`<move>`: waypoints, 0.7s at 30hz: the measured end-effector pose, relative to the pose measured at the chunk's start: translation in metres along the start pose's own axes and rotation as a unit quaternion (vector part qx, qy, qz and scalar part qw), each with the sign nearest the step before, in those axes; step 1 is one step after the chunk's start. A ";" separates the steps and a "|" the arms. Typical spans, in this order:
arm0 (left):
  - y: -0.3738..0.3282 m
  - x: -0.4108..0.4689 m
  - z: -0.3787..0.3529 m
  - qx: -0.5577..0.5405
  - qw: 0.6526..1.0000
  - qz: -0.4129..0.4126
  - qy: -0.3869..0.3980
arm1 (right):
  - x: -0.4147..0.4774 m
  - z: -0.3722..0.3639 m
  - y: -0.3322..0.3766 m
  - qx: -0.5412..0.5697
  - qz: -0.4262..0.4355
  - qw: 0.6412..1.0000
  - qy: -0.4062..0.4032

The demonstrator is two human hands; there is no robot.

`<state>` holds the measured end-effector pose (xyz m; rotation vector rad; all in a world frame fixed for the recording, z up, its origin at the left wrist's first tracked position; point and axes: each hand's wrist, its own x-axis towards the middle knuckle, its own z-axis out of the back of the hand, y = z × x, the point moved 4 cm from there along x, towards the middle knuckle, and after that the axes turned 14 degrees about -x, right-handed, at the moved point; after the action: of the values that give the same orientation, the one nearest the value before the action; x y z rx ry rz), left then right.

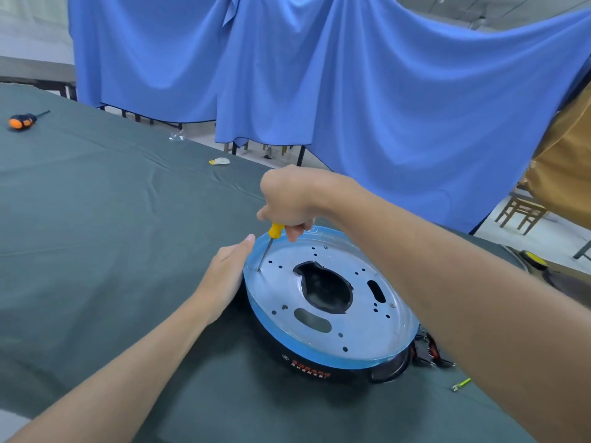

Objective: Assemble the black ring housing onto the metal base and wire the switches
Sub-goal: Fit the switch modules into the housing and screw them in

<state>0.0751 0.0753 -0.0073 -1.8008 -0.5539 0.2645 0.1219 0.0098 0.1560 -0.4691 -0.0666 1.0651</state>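
Note:
The round metal base [361, 324], silver with a blue film rim and several holes, lies on top of the black ring housing [307, 367], which shows red lettering on its side. My right hand [289, 199] grips a yellow-handled screwdriver [271, 243]; its tip stands in a screw [258, 269] at the base's left edge. Straight-fingered, my left hand [225, 271] rests against the left side of the assembly. Red-and-black switches [428, 350] stick out at the housing's right side.
The work sits on a dark green cloth-covered table [112, 219]. An orange-and-black screwdriver [24, 120] lies far left. A small yellow-white scrap [219, 161] lies near the far edge, and a green-sleeved terminal [460, 384] lies at the right front. Blue drapes [351, 75] hang behind.

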 end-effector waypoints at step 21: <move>0.000 0.001 0.000 0.007 1.000 -0.016 -0.018 | -0.007 0.010 0.013 -0.025 0.094 0.995 -0.029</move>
<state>0.0758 0.0761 -0.0078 -1.7748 -0.6051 0.2791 0.1051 0.0124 0.1608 -0.4969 -0.1023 1.2643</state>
